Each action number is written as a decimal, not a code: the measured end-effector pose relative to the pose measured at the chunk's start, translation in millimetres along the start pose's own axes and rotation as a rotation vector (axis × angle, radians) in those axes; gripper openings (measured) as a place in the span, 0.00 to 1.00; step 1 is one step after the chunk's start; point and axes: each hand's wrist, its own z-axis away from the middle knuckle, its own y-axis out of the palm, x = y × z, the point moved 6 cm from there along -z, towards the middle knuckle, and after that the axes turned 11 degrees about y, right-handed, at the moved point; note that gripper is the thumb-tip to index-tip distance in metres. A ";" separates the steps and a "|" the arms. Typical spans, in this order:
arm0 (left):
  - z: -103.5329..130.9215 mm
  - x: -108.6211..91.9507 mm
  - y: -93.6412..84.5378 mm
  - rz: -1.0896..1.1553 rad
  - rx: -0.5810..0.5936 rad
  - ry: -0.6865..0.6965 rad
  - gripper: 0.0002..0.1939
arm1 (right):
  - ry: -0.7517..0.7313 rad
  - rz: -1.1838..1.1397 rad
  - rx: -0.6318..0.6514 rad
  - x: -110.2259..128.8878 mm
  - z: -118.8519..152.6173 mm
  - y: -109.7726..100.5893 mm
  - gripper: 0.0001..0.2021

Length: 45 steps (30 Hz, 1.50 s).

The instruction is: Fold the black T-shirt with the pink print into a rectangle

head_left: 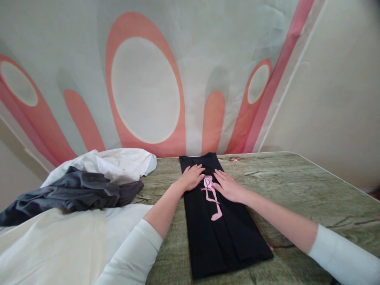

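Note:
A black garment (204, 233), folded into a long narrow strip, lies flat on the table in front of me. It looks like a T-shirt, with a pink cartoon figure (216, 213) printed down its middle. My left hand (191, 177) rests palm down on the upper left part of the cloth, fingers stretched out. Opposite it, my right hand (228, 186) lies flat on the upper right part, its fingers spread and pointing toward the print. Part of the printed figure is covered by the hands.
The wood-patterned tabletop (297, 190) extends to the right. On the left lie a crumpled dark grey cloth (80, 190), a white cloth (118, 164) behind it and a cream cloth (59, 241) nearer me. A wall hanging (196, 51) with pink shapes stands behind the table.

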 end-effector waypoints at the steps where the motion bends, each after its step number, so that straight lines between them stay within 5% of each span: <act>1: -0.8 -1.8 -2.4 -0.002 -0.022 -0.002 0.20 | -0.036 -0.002 0.007 6.2 13.9 -1.3 0.32; 5: -5.5 -20.3 -16.5 -0.023 -0.132 0.089 0.18 | -0.120 -0.014 0.037 21.9 50.5 -9.0 0.31; 9: -8.3 -35.6 -23.9 -0.053 -0.178 0.129 0.13 | -0.145 -0.042 0.056 22.8 58.3 -14.5 0.30; 27: -15.9 -40.1 -14.6 -0.223 -0.083 -0.040 0.10 | -0.256 -0.026 0.141 55.1 106.4 -28.3 0.34; 33: -14.9 -60.4 -13.3 -0.131 -0.060 0.200 0.15 | -0.133 -0.016 0.056 19.2 85.6 -39.5 0.32; 37: -12.5 -64.8 -0.9 -0.056 -0.007 0.173 0.20 | -0.083 0.038 0.074 -8.3 71.6 -24.8 0.33; 45: -11.3 -61.3 11.0 0.010 0.013 0.121 0.22 | -0.146 0.079 0.063 3.8 89.3 -24.5 0.33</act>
